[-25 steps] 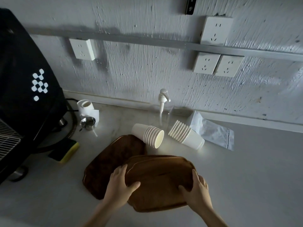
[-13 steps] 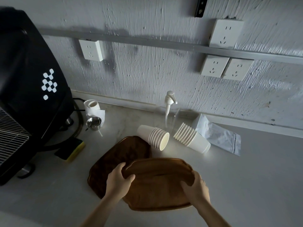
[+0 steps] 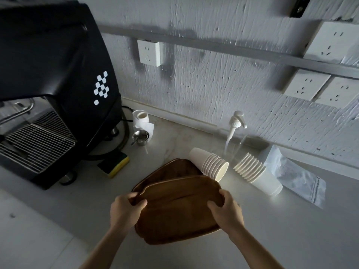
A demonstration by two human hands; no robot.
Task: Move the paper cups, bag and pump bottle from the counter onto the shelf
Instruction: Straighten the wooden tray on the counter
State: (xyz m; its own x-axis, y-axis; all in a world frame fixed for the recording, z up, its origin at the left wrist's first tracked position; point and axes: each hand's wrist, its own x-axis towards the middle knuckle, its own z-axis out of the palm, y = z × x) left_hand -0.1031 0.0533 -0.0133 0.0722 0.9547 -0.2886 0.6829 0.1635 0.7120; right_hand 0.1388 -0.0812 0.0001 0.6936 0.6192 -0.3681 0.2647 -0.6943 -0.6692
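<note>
Gripping the upper wooden tray [image 3: 178,212] at its two ends, the left hand [image 3: 124,210] and right hand [image 3: 227,210] hold it above a second tray [image 3: 169,171] on the counter [image 3: 291,230]. Beyond lie two toppled stacks of paper cups [image 3: 210,165] [image 3: 256,174], with the clear bag [image 3: 297,175] flat at right. The pump bottle [image 3: 236,136] stands by the wall. A black machine [image 3: 50,74] at left bears a white checkered logo; no writing is readable.

Lower tray [image 3: 171,171] half hidden

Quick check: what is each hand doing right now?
Left hand: closed on the left edge of the upper wooden tray.
Right hand: closed on that tray's right edge.
</note>
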